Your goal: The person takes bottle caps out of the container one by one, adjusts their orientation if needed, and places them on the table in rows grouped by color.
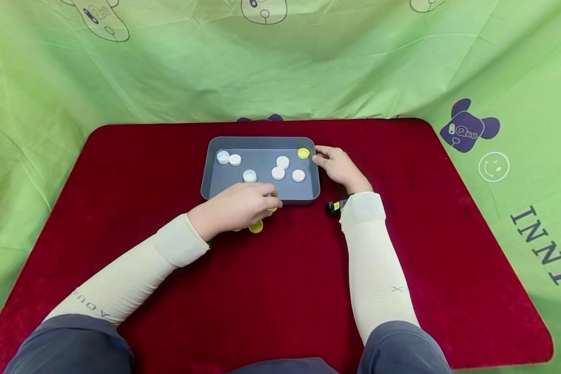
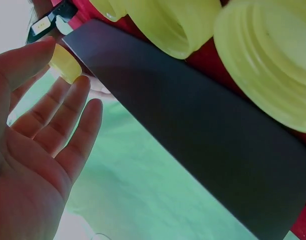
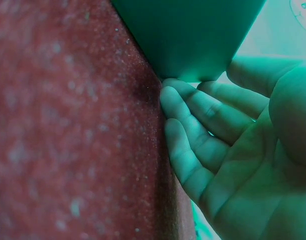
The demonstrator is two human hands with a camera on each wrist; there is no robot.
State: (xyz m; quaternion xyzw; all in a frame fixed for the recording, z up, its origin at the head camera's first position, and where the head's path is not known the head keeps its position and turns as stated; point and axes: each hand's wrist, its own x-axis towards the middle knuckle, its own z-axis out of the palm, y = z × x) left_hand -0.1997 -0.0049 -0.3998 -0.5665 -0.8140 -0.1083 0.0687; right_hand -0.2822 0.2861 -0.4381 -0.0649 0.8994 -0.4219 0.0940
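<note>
The left hand point(image 1: 243, 208) is at the near side of the tray point(image 1: 264, 161) and pinches a yellow cap, the held cap point(image 2: 66, 63), between the thumb and fingertips; the outer fingers are spread away from it. The held cap sits just beside the tray's near wall, right of its middle; whether it touches the wall cannot be told.

The right hand point(image 1: 340, 167) is at the tray's right wall, towards the far corner. Its fingers are extended and rest against the outside of the wall, with the thumb by the rim.

The tray lies flat on the red table point(image 1: 280, 291). Inside are six white caps point(image 1: 298, 176): one touching pair at far left, another pair right of the middle, one alone left of the middle and one alone at right. One yellow cap, the far cap point(image 1: 303, 153), lies in the far right corner.

Near the tray's near side, outside it, are loose yellow caps point(image 1: 256, 226). The left hand covers part of this group in the head view; the left wrist view shows three.

A green curtain point(image 1: 308, 62) hangs behind the table. Cream sleeves point(image 1: 135, 270) cover both forearms.
</note>
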